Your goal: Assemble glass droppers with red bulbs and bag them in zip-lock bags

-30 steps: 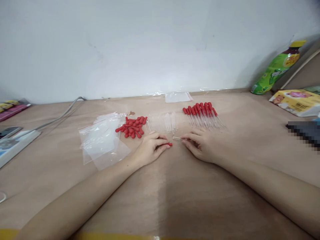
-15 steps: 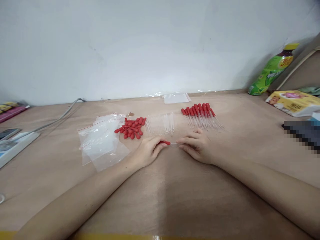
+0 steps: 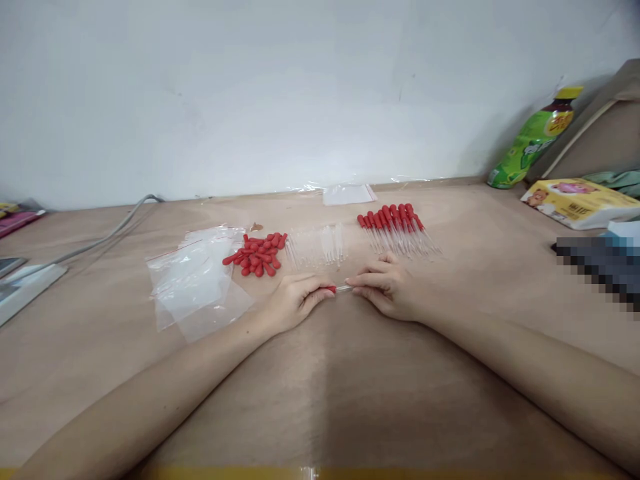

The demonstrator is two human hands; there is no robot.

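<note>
My left hand [image 3: 299, 301] is closed on a red rubber bulb [image 3: 331, 289], only its mouth end showing past the fingertips. From that end a thin clear glass tube [image 3: 343, 289] runs across to my right hand [image 3: 384, 288], whose thumb and fingers pinch it. Whether the tube sits inside the bulb I cannot tell. Beyond my left hand lies a heap of loose red bulbs [image 3: 259, 253]. Several clear glass tubes [image 3: 330, 244] lie side by side to the right of the heap. Past my right hand, droppers with red bulbs on glass tubes [image 3: 393, 223] lie in a row.
Clear zip bags [image 3: 193, 283] are spread left of the bulbs. A white packet [image 3: 349, 194] lies by the wall. At the right are a green drink bottle [image 3: 533, 143], a yellow box [image 3: 575, 200] and a dark blurred object [image 3: 595, 270]. A grey cable [image 3: 113, 233] crosses the left.
The view has shifted slightly. My left fingers now cover more of the red bulb, and my right fingertips pinch the glass tube more closely.
</note>
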